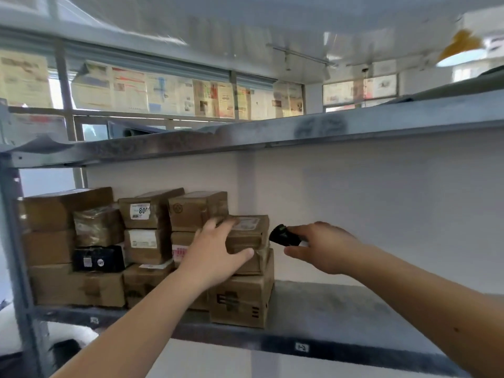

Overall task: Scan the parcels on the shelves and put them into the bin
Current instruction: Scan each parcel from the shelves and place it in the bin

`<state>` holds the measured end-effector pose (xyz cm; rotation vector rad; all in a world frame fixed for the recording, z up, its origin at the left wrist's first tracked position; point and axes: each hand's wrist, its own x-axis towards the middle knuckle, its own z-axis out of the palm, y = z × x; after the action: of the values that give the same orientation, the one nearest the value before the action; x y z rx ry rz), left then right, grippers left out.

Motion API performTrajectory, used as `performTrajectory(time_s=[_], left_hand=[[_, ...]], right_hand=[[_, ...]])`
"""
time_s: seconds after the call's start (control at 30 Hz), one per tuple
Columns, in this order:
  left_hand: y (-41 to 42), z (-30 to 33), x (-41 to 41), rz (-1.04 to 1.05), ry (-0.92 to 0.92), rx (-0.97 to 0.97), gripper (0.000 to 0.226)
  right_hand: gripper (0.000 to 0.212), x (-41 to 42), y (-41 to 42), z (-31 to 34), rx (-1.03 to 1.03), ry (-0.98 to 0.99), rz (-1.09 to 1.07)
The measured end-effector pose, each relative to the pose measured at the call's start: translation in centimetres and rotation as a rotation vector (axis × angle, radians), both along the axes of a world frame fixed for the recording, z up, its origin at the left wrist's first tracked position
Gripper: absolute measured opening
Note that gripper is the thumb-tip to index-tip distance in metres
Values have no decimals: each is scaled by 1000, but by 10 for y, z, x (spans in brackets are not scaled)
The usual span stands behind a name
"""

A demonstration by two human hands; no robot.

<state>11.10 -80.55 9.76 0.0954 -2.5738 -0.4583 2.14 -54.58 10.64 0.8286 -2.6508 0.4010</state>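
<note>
Room: a storeroom with newspaper-covered windows [169,96] across the upper half of the frame and a grey metal shelf [341,304] running through the lower half.

Parcels: a stack of brown cardboard parcels [81,257] fills the left part of the shelf, from lower left toward the centre; the right part of the shelf shows bare metal.

Target parcel: a small flat parcel [249,231] with a label on its top face sits at the right end of the stack, resting on another small parcel, which rests on a larger carton [242,301].

Left hand: the left hand [215,255] lies on the small flat parcel, fingers spread along its top edge and thumb on the front face (a loose hold, not a clamp). The grip looks only half closed.

Right hand: the right hand [324,246] pinches a small black scanner [283,236] between thumb and fingers, its nose aimed left at the parcel's end and just beside it.

Bin: not in view.

Step, as I judge it: lining up the scan.

Risk one: the label faces upward while the scanner points at the side, so the read may miss unless the parcel is tilted.

Risk two: pulling the top parcel out with such a light hold could drag the one beneath it off the carton, since they lie touching.

Risk three: the frame is blurred, so I cannot tell whether the fingers cover part of the label.
</note>
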Motion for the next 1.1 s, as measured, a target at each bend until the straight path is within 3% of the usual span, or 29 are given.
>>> performTrajectory(time_s=[0.17,0.33,0.47,0.6,0.67,0.8,0.9,1.1], left_hand=[[-1,-1,-24,-118,82,175,75],[-2,13,-35,-211,17,403,82],[-7,28,-43,-220,-82,666,48],[1,28,-40,-296,-143,805,37],[6,29,-35,-358,-120,878,45],[19,30,-34,-452,24,1009,84],[45,28,-34,-537,98,1097,86],[102,17,-37,-686,185,981,89]], right_hand=[[51,-19,-11,-7,-13,-60,-62],[56,-27,-13,-6,-21,-100,-86],[56,-27,-16,-11,-47,-110,-76],[55,-23,-12,-14,-89,-110,-66],[53,-20,-5,-15,-130,-100,-53],[46,-16,22,-17,-265,-89,-49],[47,-7,43,-21,-329,-143,-55],[51,12,96,-27,-418,-165,-94]])
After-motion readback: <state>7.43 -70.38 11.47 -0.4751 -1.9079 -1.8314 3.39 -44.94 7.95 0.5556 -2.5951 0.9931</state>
